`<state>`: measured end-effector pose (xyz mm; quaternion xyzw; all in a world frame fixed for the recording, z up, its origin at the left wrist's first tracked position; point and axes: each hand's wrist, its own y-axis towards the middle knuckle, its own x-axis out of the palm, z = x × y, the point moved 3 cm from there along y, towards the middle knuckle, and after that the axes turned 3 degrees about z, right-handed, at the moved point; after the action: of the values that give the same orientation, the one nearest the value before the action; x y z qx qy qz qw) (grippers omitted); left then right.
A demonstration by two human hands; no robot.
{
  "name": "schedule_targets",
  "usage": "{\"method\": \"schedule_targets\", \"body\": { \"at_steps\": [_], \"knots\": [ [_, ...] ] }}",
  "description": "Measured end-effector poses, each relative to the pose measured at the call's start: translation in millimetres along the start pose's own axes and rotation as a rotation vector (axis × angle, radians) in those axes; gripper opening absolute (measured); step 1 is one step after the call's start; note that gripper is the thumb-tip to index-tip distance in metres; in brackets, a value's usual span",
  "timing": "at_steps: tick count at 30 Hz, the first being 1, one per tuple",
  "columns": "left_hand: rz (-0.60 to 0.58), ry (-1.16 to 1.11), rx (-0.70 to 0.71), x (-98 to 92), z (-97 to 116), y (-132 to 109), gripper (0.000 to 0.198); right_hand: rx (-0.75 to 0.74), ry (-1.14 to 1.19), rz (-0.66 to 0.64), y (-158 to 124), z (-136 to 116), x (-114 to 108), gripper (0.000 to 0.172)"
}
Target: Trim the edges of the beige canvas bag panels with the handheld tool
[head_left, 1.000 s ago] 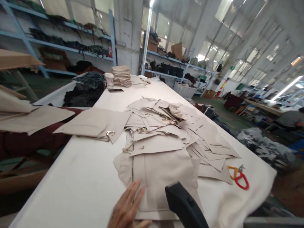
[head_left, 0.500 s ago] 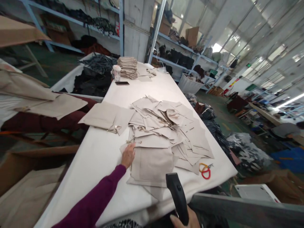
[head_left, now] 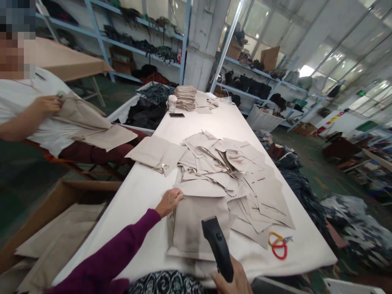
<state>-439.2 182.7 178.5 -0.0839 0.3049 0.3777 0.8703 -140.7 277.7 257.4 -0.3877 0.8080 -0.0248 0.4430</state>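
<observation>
My left hand (head_left: 170, 201), in a purple sleeve, pinches the left edge of a beige fabric piece (head_left: 202, 189) with a folded-looking upper part. Under it lies a flat stack of similar beige pieces (head_left: 200, 228). In my right hand (head_left: 237, 279) is a black electric clipper (head_left: 218, 245), its wide head tilted up and left above the stack's lower right. More beige pieces (head_left: 214, 153) lie in a loose pile behind, some with small metal fittings. Scissors (head_left: 278, 245) with a yellow and a red handle rest on the right of the table.
The white-topped table (head_left: 211, 118) carries a phone (head_left: 177, 115), a jar (head_left: 172, 103) and a neat beige stack (head_left: 185, 98) at its far end. On the left a seated person (head_left: 45, 118) holds beige fabric. A cardboard box (head_left: 101, 188) with beige pieces stands lower left.
The view has swung left, bringing the seated person into sight. My right hand has raised the clipper over the stack. My left hand now pinches the piece's edge higher up.
</observation>
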Motion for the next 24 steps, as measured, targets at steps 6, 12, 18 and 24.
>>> {"method": "schedule_targets", "body": {
  "at_steps": [6,12,18,24],
  "knots": [
    [-0.049,-0.331,-0.168,-10.4,8,-45,0.031,-0.128,0.101,-0.251,-4,-41,12,0.020],
    [-0.108,-0.601,-0.253,-8.3,14,-69,0.028,-0.222,0.239,-0.265,-12,-60,26,0.012],
    [-0.064,-0.801,-0.340,-1.8,15,-83,0.029,-0.169,0.370,-0.301,-21,-60,42,0.017],
    [0.016,-0.958,-0.462,10.4,12,-104,0.033,-0.207,0.363,-0.236,-41,-53,51,0.021]
  ]
}}
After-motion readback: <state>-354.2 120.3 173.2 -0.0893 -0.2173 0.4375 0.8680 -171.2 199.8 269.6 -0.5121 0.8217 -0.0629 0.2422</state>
